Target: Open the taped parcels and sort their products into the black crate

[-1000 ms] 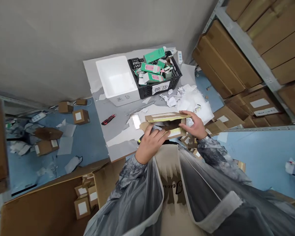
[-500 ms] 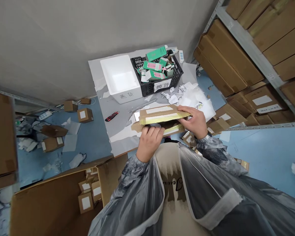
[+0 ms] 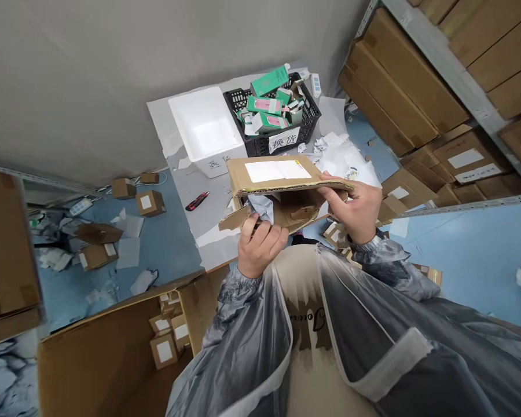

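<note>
A cardboard box (image 3: 238, 174) with a white label on top is tilted between my hands, its opening facing me. My right hand (image 3: 353, 205) grips the box's right end, thumb at the opening's edge and fingers over the top. At the lower left of the opening, the fingers of my left hand (image 3: 260, 246) are curled at its edge, against crumpled white paper (image 3: 263, 207) that shows inside. Whether they grip the cardboard, the paper or both, I cannot tell. A brown flap sticks out on the left. The box's deeper inside is dark.
Behind the box stand a white foam bin (image 3: 206, 124) and a black crate (image 3: 264, 146) of green cartons. A red utility knife (image 3: 197, 201) lies left on the table. Torn paper (image 3: 330, 145) is at right. A large carton (image 3: 104, 353) holds small boxes below; shelves (image 3: 469, 81) stand right.
The box's opening has been spread wider and turned toward me, its top lifted. Crumpled paper inside now shows more. Both hands keep to the box, and the view has shifted slightly.
</note>
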`<state>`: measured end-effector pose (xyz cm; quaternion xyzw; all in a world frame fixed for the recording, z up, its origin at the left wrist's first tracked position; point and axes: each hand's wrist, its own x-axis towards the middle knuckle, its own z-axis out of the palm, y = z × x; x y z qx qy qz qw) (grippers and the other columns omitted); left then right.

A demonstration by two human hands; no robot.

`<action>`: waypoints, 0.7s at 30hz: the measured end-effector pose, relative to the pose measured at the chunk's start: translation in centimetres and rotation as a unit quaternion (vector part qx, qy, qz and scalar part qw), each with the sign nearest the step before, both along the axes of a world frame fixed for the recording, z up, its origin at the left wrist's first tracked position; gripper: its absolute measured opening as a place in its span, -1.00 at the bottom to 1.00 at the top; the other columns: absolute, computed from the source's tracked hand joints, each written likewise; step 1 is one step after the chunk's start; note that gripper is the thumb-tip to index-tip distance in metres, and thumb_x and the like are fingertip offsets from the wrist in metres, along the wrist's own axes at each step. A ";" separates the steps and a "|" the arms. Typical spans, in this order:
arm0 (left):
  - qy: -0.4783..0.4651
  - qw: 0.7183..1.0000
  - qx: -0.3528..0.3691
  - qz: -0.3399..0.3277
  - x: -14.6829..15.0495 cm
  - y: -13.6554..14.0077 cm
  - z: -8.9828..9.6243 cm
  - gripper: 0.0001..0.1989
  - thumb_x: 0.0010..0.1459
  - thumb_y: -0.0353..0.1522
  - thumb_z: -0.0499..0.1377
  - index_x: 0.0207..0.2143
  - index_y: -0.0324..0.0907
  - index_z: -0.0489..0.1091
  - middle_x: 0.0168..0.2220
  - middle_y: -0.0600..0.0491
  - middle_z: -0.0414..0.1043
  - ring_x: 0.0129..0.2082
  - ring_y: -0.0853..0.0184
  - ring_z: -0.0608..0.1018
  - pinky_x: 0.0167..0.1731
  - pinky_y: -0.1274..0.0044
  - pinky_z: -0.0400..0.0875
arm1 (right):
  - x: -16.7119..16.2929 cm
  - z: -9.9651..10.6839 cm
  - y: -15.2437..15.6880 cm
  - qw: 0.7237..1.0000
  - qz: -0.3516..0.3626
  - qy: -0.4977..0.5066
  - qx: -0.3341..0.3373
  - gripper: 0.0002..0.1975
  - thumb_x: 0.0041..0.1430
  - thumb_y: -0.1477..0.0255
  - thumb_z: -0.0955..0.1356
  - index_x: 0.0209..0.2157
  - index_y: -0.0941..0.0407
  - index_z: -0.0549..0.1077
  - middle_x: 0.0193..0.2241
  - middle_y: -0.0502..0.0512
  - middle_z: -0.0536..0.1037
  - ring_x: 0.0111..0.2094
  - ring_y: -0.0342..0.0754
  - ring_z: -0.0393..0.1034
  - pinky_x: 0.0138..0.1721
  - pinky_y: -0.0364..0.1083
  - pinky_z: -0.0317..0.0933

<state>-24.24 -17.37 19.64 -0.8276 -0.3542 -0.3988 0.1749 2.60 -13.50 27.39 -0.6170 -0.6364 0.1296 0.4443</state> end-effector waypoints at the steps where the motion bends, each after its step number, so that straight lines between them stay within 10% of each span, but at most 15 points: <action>1: -0.011 1.000 -0.015 -0.003 -0.1 0.0 -0.2 -0.73 0.54 -0.60 0.34 -0.01 -0.01 0.62 -0.16 0.10 0.76 -0.09 0.26 0.77 0.52 0.15 0.51 | 0.0 0.4 -0.1 1.000 0.000 0.000 0.000 -0.81 0.49 0.16 0.63 -0.02 -0.10 0.92 -0.11 0.06 0.92 0.05 0.31 0.89 0.16 0.23 0.79; 10: -0.109 0.986 -0.129 0.003 1.6 1.6 -1.7 -0.68 0.53 -0.55 0.30 0.12 0.06 0.61 -0.02 0.00 0.68 0.16 0.18 0.72 0.55 -0.01 0.58 | -0.2 3.5 0.2 0.989 0.013 -0.083 0.119 -0.83 0.41 0.22 0.68 -0.25 -0.04 0.80 -0.26 0.12 0.80 -0.15 0.22 0.72 0.06 0.33 0.66; 16: -0.090 0.978 -0.168 -0.081 1.9 2.5 -3.7 -0.71 0.54 -0.12 0.46 0.19 0.04 0.63 0.15 -0.20 0.67 0.30 -0.12 0.66 0.44 -0.15 0.59 | 2.2 0.8 -0.8 0.996 0.008 -0.085 0.035 -0.88 0.41 0.20 0.60 -0.08 -0.20 0.87 -0.11 0.10 0.84 0.09 0.35 0.77 0.31 0.49 0.66; 21: -0.380 0.909 -0.168 0.021 4.6 4.1 -4.7 -0.39 0.65 0.23 0.02 0.32 0.12 0.61 0.08 -0.23 0.66 0.26 -0.21 0.66 0.40 -0.29 0.51 | 8.9 -2.1 -2.1 0.998 -0.030 -0.043 0.026 -0.71 0.43 -0.02 0.55 0.02 -0.26 0.89 -0.06 0.10 0.87 0.20 0.42 0.80 0.40 0.55 0.66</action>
